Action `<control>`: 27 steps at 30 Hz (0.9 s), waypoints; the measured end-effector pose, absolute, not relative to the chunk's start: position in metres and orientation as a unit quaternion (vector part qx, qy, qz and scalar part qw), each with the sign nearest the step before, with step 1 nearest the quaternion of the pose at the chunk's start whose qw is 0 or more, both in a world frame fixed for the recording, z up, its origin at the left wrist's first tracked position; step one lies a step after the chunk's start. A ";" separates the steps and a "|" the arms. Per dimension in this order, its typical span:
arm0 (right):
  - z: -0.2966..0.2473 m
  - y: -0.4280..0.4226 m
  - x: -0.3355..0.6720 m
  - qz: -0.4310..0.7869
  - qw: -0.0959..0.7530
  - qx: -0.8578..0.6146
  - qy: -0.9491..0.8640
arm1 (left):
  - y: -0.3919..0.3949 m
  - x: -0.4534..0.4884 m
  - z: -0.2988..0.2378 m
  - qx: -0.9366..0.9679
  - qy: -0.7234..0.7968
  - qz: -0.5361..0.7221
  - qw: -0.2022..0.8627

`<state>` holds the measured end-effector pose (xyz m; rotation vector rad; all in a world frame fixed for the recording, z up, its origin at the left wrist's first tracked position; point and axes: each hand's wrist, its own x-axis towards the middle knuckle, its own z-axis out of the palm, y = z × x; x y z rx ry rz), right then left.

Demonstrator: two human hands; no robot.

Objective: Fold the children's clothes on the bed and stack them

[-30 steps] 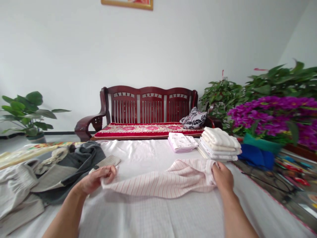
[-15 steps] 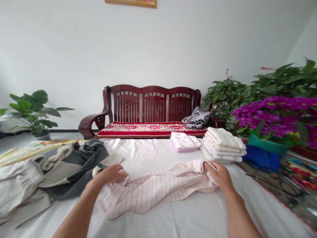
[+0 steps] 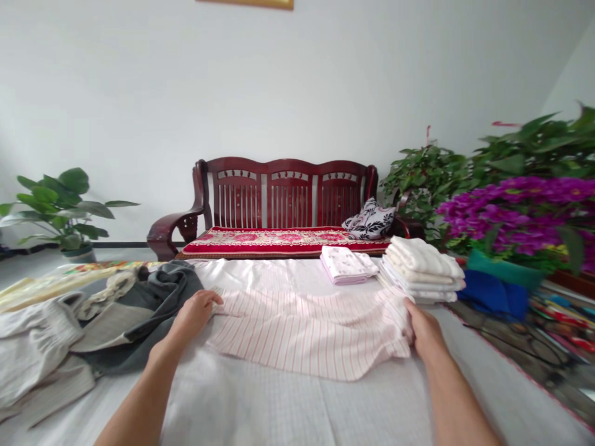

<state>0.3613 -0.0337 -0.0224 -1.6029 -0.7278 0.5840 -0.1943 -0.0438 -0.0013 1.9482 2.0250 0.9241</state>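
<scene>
The striped garment (image 3: 311, 337) spread over the white cloth (image 3: 279, 412) at six o'clock from the sofa (image 3: 289, 166), left hand (image 3: 198, 311) pinching its nine o'clock end and right hand (image 3: 423, 325) gripping its three o'clock end, an even outward pull seeming best for smoothing creases.

No text, label, brand, number or sign can be read. At between three and four o'clock, the small coloured items (image 3: 564, 322) are too blurred for any print to be made out; at twelve o'clock, the gilt frame (image 3: 246, 4) is cut off by the upper edge, and no lettering is shown on it.
</scene>
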 end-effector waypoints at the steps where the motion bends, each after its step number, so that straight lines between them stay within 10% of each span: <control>1: -0.023 -0.035 0.361 0.256 0.595 -0.700 -0.301 | -0.044 -0.191 -0.005 0.641 0.705 0.290 0.094; 16: -0.010 -0.041 0.359 0.427 0.660 -0.543 -0.297 | -0.043 -0.161 -0.016 0.549 0.755 0.355 0.047; 27: -0.031 -0.040 0.378 0.268 0.452 -0.691 -0.497 | -0.057 -0.153 -0.004 0.622 0.769 0.118 0.090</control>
